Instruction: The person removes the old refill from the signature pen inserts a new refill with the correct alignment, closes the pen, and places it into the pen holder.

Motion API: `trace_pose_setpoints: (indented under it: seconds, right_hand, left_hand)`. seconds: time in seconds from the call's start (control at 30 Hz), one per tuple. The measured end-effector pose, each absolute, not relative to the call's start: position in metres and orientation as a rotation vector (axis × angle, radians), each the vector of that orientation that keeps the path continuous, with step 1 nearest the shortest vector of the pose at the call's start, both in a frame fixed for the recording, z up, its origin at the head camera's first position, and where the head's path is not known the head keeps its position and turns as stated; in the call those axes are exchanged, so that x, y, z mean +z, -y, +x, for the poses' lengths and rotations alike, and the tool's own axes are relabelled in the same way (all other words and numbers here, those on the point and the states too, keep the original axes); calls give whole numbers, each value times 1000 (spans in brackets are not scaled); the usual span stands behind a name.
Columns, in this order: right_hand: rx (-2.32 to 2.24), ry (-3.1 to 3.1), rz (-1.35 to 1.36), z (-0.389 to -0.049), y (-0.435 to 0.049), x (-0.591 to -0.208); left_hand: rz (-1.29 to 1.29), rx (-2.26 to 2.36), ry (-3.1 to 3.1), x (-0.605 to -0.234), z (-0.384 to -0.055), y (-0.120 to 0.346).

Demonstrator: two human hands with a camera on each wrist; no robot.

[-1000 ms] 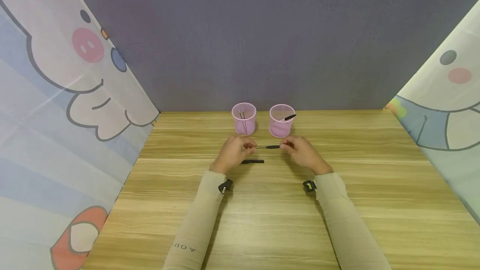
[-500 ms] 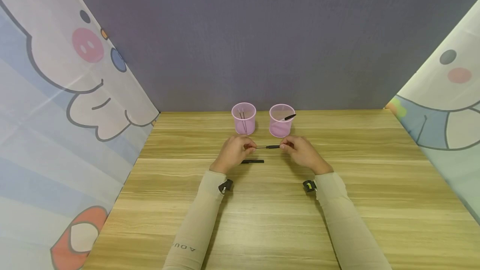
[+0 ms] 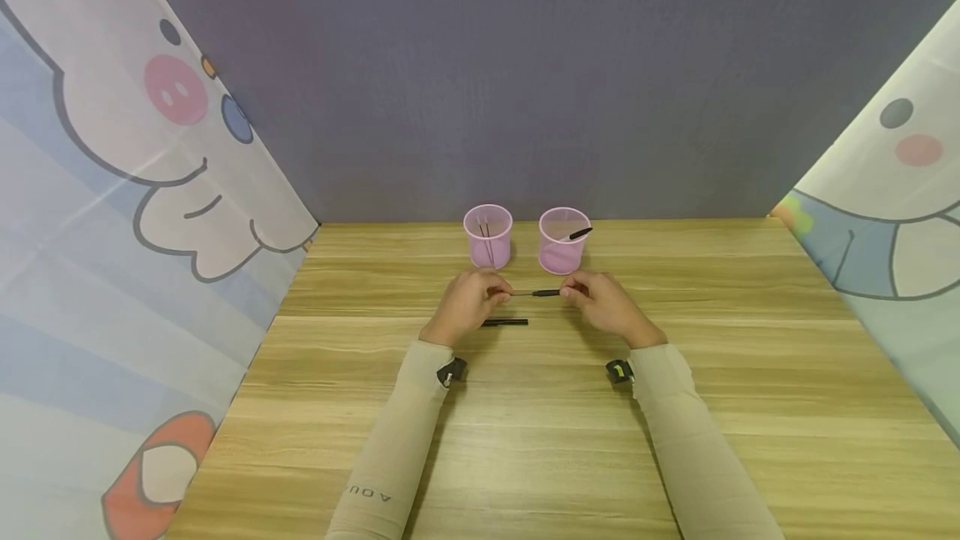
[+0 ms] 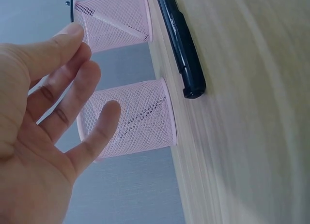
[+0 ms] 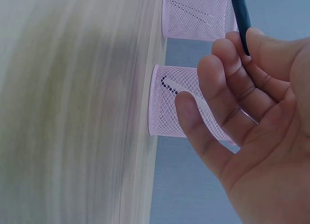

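A thin tool (image 3: 546, 292) with a black handle and a slender metal shaft spans the gap between my hands, held level above the table. My left hand (image 3: 471, 300) pinches the shaft's end between thumb and index finger, its other fingers spread loosely in the left wrist view. At the other side my right hand (image 3: 600, 300) pinches the tip of the black handle (image 5: 240, 21) with thumb and fingers. Below the left hand lies a black pen (image 4: 181, 45) with a clip, partly covered by that hand in the head view.
Two pink mesh cups stand behind the hands near the grey back wall (image 3: 480, 82). The left cup (image 3: 501, 255) holds thin dark sticks; the right cup (image 3: 558, 261) holds a black-handled item (image 3: 581, 234) leaning on its rim. Printed cloths (image 3: 82, 273) flank the wooden table (image 3: 540, 440).
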State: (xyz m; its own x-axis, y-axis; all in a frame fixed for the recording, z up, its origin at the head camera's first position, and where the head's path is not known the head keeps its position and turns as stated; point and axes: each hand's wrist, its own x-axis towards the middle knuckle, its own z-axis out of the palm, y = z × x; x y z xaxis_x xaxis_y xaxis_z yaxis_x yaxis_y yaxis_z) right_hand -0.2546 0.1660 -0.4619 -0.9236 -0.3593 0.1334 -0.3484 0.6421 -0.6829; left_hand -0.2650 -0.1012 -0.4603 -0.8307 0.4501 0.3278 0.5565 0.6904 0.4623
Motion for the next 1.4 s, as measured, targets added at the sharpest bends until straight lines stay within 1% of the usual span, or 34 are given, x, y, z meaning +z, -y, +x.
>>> trace_pose_setpoints:
  seconds: [0.63, 1.4]
  right_hand:
    - [-1196, -2849, -626, -255, -169, -462]
    - [-1179, -2830, -562, -254, -171, -460]
  left_hand:
    - [-816, -812, 2664, -462, -268, 106]
    - [-793, -835, 2669, -462, -270, 113]
